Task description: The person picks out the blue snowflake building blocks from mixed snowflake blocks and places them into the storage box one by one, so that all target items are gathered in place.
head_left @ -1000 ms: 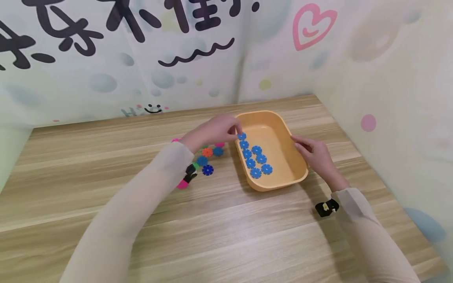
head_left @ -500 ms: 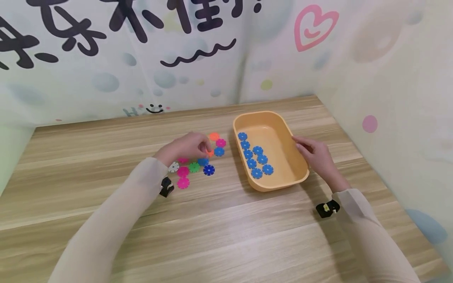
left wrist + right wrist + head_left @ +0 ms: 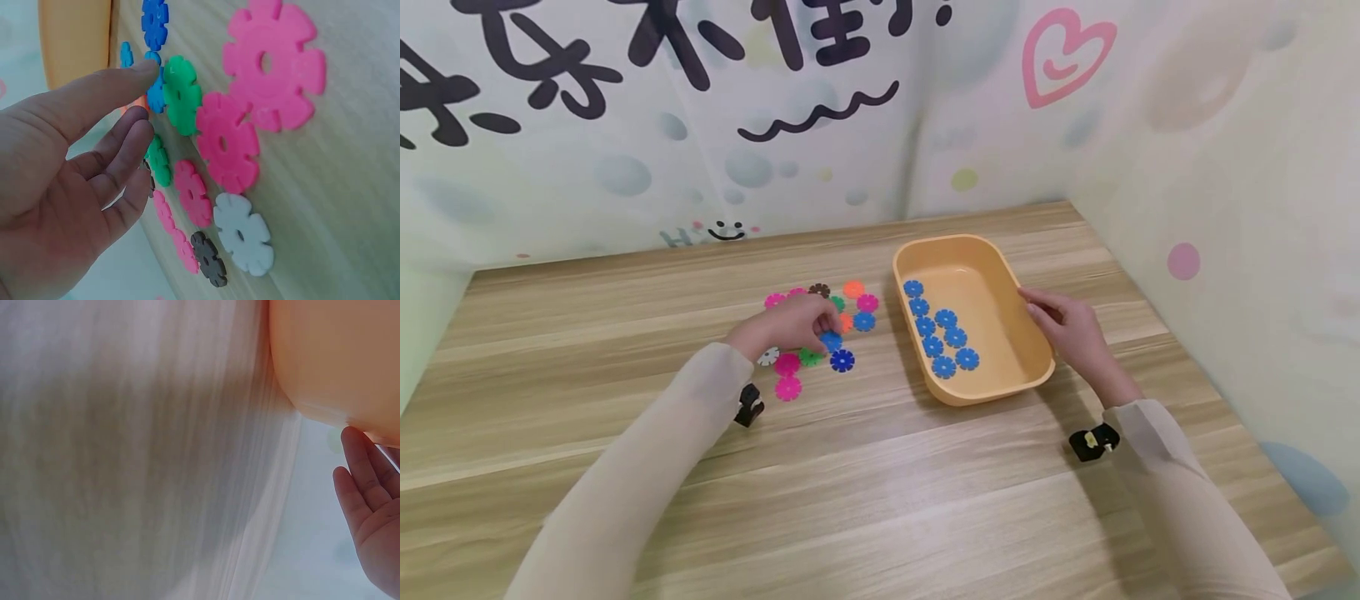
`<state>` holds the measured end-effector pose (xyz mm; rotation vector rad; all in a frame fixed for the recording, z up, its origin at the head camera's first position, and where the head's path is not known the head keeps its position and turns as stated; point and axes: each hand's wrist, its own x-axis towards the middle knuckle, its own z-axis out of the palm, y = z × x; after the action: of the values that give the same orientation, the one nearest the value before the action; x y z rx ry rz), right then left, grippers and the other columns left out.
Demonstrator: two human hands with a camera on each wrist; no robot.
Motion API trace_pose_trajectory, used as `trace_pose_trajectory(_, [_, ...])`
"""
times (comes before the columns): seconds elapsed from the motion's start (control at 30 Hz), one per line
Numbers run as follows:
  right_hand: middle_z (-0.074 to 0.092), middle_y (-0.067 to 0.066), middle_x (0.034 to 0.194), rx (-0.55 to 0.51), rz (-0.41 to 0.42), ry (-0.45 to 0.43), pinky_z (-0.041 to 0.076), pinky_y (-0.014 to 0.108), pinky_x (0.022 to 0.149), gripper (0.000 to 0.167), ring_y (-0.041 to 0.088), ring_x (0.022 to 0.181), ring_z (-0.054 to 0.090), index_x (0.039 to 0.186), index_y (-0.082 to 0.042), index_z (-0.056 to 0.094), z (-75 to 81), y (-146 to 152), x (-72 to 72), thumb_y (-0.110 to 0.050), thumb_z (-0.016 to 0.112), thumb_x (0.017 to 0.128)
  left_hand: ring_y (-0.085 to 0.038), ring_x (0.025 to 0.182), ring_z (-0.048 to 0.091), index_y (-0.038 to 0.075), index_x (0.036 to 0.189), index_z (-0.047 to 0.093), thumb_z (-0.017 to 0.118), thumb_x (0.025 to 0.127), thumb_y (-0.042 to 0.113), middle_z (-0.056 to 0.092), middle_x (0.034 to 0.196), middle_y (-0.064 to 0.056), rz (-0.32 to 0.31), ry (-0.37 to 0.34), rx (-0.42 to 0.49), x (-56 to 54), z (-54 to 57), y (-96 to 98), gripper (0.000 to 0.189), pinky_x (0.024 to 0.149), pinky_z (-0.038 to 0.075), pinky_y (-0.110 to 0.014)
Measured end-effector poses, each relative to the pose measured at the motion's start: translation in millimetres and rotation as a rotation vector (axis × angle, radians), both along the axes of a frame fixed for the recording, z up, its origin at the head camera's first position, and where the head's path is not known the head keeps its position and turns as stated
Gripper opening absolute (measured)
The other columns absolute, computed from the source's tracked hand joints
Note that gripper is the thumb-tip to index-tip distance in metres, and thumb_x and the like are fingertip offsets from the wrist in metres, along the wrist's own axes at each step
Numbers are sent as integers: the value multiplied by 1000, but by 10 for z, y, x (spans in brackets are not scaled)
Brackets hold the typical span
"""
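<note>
My left hand (image 3: pixel 793 323) is over the loose flower-shaped plastic discs, nearest a blue disc (image 3: pixel 831 341). In the left wrist view its thumb (image 3: pixel 119 87) lies in front of that blue disc, with a gap between the thumb and the bent fingers. Nothing shows held there. At the right long side of a yellow-orange plastic tray (image 3: pixel 1037 358), my right hand (image 3: pixel 1067 329) holds the rim with thumb and forefinger. The right wrist view shows fingertips against the tray's outer wall (image 3: pixel 337 362). Several blue discs (image 3: pixel 956 337) lie inside along the tray's left side.
Around the left hand lie pink (image 3: pixel 788 388), green (image 3: pixel 810 357), white (image 3: pixel 768 357), orange (image 3: pixel 853 289), brown (image 3: pixel 819 290) and dark blue discs (image 3: pixel 842 361) on the wooden table (image 3: pixel 850 500). A printed wall covering (image 3: pixel 820 183) borders the table behind and at right.
My left hand has moved left from the tray's left rim to the loose discs, and its thumb and fingers have since spread a little. The right hand stays at the tray.
</note>
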<state>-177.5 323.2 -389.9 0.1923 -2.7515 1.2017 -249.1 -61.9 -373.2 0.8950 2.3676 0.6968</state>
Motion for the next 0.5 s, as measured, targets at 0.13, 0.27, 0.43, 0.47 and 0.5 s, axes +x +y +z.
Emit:
trace_pose_trajectory(0.13, [54,20,122,-6,3,-2,42,7,73,33,31,107,54,124,0,55,-1,-2,7,-13,50,94,-24,91,51,1,99,61,73,74,0,58,97,-9,-9,12,-16,-13,-28,15,28,82,46,-34])
trace_pose_trajectory(0.27, [55,21,122,-11,3,-1,42,7,72,33,31,106,55,124,0,55,-3,1,3,-13,50,94,-24,92,52,1,99,62,74,74,1,58,97,-9,-15,15,-24,-27,-48,31,28,82,46,-35])
trace_pose_trajectory(0.43, [54,21,122,-16,6,1,42,7,73,32,30,107,54,123,1,55,-1,3,0,-12,51,94,-24,91,51,1,99,62,74,74,2,58,97,-9,-9,15,-33,-26,-45,54,28,82,46,-35])
trace_pose_trajectory(0.47, [54,21,122,-18,5,0,42,7,73,32,30,107,54,123,1,55,-2,3,-1,-12,51,94,-24,91,51,2,99,62,74,74,2,58,97,-9,-6,15,-37,-22,-40,61,27,82,45,-34])
trace_pose_trajectory(0.5, [54,21,122,-19,5,-1,42,7,73,32,30,107,54,123,1,55,-1,2,1,-12,51,94,-24,91,51,2,99,62,74,74,2,58,97,-9,-5,16,-41,-18,-35,67,27,82,45,-34])
